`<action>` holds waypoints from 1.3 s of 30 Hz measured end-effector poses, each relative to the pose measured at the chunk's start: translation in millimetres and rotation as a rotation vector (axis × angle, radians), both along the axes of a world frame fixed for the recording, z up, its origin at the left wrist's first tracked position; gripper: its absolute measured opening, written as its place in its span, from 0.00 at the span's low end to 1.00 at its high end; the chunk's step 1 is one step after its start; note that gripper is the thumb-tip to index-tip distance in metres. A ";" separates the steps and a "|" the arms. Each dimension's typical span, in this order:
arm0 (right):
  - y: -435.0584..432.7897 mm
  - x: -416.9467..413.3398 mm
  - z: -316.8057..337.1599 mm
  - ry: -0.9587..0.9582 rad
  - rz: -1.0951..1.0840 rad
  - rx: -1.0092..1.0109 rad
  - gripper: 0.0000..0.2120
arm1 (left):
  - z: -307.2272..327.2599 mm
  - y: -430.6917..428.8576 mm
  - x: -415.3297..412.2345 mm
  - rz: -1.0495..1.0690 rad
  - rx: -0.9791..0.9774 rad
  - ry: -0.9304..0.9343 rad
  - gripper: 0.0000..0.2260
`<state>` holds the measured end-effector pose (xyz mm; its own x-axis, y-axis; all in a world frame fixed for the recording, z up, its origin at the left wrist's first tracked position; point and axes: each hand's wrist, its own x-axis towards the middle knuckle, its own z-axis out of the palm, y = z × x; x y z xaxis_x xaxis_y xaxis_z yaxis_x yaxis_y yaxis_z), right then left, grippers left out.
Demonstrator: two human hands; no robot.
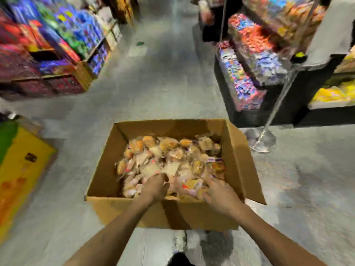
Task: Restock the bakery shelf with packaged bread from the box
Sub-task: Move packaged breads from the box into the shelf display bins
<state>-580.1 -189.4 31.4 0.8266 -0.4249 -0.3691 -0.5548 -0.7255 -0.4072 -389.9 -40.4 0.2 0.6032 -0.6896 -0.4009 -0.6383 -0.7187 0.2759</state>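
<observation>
- Cardboard box (107,169) sits open on the floor (153,89), just ahead of the person's shoe (178,240); packets of bread (172,160) are piled loose inside, well below the rim
- Left hand (154,186) is down in the near side of the pile, fingers curled round a packet as far as the blur allows
- Right hand (221,196) is over the near right corner with fingers reaching into the packets; I cannot tell whether it holds anything
- Whole frame is smeared, so labels are unreadable and I cannot tell which display is the bakery shelf
- Risk: thin wrap and soft bread, so a hard squeeze would likely crush a loaf or split a bag
- Risk: packets overlap, so lifting one could drag a neighbour over the rim onto the floor
- Risk: the right side flap splays outward beside the right wrist and could catch a sleeve or a packet on the way out
- Edges: metal post (261,139) stands just beside the box's far right corner, a trip point when rising
- Yellow carton (23,160) lies well apart to the left
- Open room: a wide aisle runs ahead between the shelves (48,45) on the left and the display (249,64) on the right
</observation>
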 end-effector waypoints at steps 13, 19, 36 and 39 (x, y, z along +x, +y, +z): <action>-2.0 235.2 -150.6 0.220 -0.420 0.478 0.12 | -156.3 10.8 158.1 0.493 0.169 0.386 0.23; -12.1 274.4 -218.5 0.254 -0.707 0.543 0.23 | -205.1 1.9 186.1 0.089 0.197 0.110 0.31; -17.9 293.1 -293.9 0.162 -1.227 0.907 0.25 | -223.2 -31.6 205.5 -0.798 0.510 -0.335 0.23; -16.6 295.6 -294.0 0.196 -1.196 0.871 0.28 | -225.7 -30.1 211.1 -0.761 0.545 -0.236 0.21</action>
<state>-284.6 -206.1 -262.6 0.0655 -0.3914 -0.9179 -0.7260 0.6123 -0.3129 -178.9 -70.5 -225.5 0.1777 -0.6840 -0.7075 -0.9824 -0.0811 -0.1684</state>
